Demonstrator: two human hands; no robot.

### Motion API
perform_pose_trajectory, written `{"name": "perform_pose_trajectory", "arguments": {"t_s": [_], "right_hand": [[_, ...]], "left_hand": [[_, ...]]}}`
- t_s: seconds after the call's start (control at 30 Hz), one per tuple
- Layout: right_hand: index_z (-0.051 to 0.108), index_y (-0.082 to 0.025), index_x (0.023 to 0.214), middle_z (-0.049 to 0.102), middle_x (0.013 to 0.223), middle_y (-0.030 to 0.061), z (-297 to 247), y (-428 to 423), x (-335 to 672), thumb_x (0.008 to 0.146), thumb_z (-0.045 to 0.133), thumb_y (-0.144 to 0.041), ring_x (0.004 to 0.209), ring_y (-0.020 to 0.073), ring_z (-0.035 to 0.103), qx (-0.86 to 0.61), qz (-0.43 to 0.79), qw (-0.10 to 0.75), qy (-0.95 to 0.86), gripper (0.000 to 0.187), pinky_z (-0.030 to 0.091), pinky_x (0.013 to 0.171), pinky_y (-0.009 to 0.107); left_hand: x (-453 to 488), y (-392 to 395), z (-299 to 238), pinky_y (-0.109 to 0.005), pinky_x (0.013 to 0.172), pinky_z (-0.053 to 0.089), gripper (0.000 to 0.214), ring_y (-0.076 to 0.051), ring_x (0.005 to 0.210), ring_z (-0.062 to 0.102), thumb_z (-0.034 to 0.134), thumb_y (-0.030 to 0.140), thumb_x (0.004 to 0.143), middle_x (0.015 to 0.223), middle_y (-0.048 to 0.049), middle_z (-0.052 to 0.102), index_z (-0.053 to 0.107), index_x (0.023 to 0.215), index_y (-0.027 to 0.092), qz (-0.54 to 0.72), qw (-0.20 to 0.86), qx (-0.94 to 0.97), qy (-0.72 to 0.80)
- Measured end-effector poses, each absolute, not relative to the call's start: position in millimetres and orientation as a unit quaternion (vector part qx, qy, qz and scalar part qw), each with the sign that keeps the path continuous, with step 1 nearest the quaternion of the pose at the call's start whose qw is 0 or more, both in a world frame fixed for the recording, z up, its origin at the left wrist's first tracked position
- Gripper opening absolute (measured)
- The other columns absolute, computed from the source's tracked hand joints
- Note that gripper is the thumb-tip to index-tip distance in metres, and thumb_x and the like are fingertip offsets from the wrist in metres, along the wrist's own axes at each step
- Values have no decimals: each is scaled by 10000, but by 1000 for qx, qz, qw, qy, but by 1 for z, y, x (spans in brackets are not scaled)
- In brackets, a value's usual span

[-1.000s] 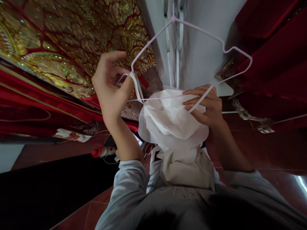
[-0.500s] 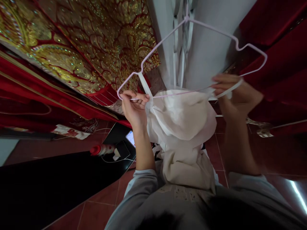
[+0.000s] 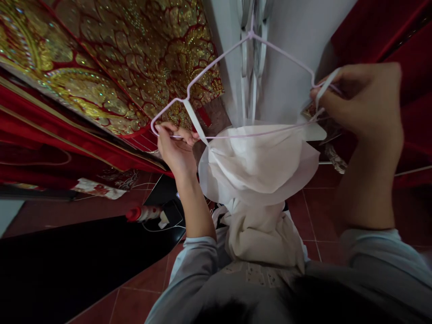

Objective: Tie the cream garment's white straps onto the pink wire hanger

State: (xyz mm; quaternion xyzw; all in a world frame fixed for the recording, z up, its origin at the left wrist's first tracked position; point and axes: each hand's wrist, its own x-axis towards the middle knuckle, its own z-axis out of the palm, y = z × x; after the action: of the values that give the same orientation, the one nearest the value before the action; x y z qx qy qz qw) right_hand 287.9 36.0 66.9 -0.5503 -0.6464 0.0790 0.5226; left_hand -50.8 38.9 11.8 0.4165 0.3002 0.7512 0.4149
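A thin pale pink wire hanger (image 3: 216,58) hangs in front of me from a white post (image 3: 251,27). A white garment (image 3: 259,166) droops below the hanger's bottom bar. One white strap (image 3: 194,119) sits in the hanger's left notch. My left hand (image 3: 175,148) is closed on the hanger's left end. Raised at the hanger's right shoulder, my right hand (image 3: 364,101) pinches the other white strap (image 3: 322,92) at the right notch.
A red cloth with dense gold embroidery (image 3: 111,58) hangs at the left. Dark red fabric (image 3: 388,31) hangs at the right. On the red tiled floor (image 3: 135,297) lie a red-capped bottle (image 3: 143,213), a phone with a cable (image 3: 172,211) and a black surface (image 3: 67,265).
My right hand has lifted the right strap from the bottom bar up to the hanger's right notch. My left hand dropped from the left notch to the hanger's left end.
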Motion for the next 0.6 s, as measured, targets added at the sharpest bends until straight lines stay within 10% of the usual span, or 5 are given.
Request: {"name": "perform_pose_trajectory", "arguments": {"t_s": [0.13, 0.33, 0.6], "right_hand": [[565, -204, 598, 559, 547, -43, 88, 39, 277, 717, 905, -320, 530, 63, 488, -580, 65, 422, -694, 378, 379, 540, 280], [714, -272, 1041, 741, 987, 92, 53, 17, 249, 885, 682, -259, 1008, 297, 705, -387, -170, 606, -674, 160, 553, 874, 474], [701, -326, 1157, 786, 1127, 33, -11, 15, 221, 948, 622, -308, 1047, 285, 719, -405, 12, 457, -792, 225, 544, 1000, 541]], "left_hand": [[-47, 40, 10, -290, 597, 513, 405, -157, 534, 602, 556, 605, 1049, 488, 47, 500, 549, 822, 270, 753, 440, 390, 295], [-35, 39, 7, -267, 621, 514, 459, -144, 572, 600, 293, 464, 1158, 492, 39, 481, 527, 825, 251, 748, 473, 338, 319], [-32, 38, -17, -261, 776, 566, 383, -163, 811, 717, 708, 610, 923, 791, -19, 691, 606, 890, 243, 713, 506, 365, 322]]}}
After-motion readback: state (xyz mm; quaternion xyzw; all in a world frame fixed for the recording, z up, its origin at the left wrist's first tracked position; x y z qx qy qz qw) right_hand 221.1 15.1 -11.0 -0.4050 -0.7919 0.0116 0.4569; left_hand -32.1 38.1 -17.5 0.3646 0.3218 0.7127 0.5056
